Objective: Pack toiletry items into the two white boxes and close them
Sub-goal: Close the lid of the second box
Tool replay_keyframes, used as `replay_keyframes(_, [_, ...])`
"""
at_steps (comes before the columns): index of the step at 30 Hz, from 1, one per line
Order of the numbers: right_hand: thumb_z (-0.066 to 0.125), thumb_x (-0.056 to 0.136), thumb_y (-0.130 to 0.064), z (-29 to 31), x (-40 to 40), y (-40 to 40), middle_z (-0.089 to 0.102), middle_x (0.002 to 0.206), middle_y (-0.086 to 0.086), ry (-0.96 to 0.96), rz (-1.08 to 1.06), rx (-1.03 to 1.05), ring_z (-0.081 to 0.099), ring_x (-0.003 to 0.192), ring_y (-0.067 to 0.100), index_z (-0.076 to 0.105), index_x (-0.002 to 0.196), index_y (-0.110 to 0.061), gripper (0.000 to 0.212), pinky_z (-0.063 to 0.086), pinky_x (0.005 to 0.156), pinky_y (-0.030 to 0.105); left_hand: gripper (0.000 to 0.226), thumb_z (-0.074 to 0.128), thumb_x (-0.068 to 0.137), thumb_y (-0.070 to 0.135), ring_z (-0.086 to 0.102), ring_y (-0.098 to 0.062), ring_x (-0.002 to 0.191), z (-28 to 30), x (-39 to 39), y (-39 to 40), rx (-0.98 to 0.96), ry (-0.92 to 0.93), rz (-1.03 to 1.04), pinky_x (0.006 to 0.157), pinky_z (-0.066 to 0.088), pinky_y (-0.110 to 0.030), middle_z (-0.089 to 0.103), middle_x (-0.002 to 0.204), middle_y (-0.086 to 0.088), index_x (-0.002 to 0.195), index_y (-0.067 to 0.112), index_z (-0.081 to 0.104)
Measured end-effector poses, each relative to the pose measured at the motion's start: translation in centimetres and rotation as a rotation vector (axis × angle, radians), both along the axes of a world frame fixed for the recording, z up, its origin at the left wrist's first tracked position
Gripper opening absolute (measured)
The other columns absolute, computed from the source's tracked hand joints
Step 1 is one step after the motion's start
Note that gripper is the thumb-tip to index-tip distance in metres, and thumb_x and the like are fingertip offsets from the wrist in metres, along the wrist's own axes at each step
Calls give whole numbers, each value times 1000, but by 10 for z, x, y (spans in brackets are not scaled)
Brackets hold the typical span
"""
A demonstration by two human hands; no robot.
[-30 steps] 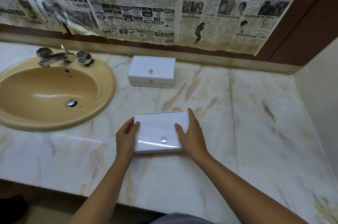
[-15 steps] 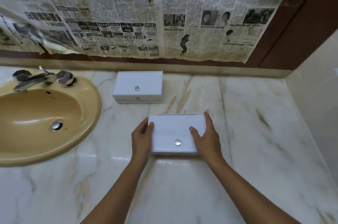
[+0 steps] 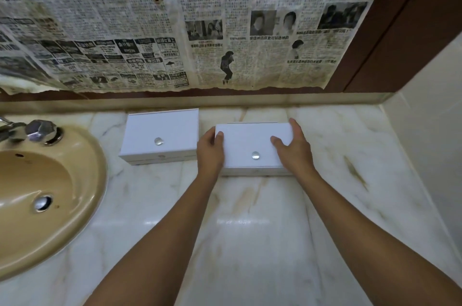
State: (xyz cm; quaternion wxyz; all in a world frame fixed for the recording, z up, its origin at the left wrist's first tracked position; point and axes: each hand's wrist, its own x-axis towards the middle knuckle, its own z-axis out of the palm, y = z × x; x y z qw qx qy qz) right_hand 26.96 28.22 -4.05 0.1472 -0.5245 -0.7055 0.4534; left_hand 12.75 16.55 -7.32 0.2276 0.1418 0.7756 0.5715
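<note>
Both arms reach forward, left grip (image 3: 209,149) and right grip (image 3: 293,147) clasping (thumbs on top).

Two bare forearms, left hand (image 3: 209,153), right hand (image 3: 295,149), seemingly ringless

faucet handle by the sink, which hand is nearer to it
Left. The left hand grips the left end of the right-hand white box, on the faucet handle side. The right hand holds that box's far end, farther away.
</note>
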Motion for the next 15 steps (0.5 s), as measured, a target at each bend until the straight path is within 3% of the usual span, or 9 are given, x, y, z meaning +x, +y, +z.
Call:
replay_keyframes(5, [57, 93, -34, -5, -16, 14, 38, 149, 4, -4, 3, -9, 37, 135, 23, 20, 151, -26, 69, 35, 102, 30, 31, 47, 101, 24, 63, -24, 103, -7, -15, 13, -69, 50, 12, 88, 49, -35, 70, 109, -9, 117, 6, 66])
replay_keyframes(10, [57, 93, -34, -5, -19, 18, 35, 151, 2, 8, 18, 0, 34, 138, 21, 21, 151, -25, 68, 32, 104, 29, 30, 46, 101, 25, 63, -24, 96, -1, -12, 18, -106, 117, 17, 75, 43, -27, 67, 95, -3, 112, 6, 67])
replay_keyframes(13, [57, 93, -36, -3, -17, 18, 32, 153, 1, 44, 28, -2, 31, 140, 20, 23, 151, -23, 68, 29, 107, 29, 33, 44, 102, 26, 62, -22, 104, 6, -13, 16, -166, 134, -13, 79, 42, -25, 69, 108, -6, 121, 9, 65])
replay_keyframes(15, [57, 93, -36, 3, -10, 15, 32, 153, 1, 87, -4, 41, 31, 139, 18, 27, 150, -22, 66, 28, 109, 29, 39, 46, 102, 27, 57, -25, 121, 12, -12, 13, -182, 132, -7, 94, 44, -29, 64, 128, -8, 135, 8, 57])
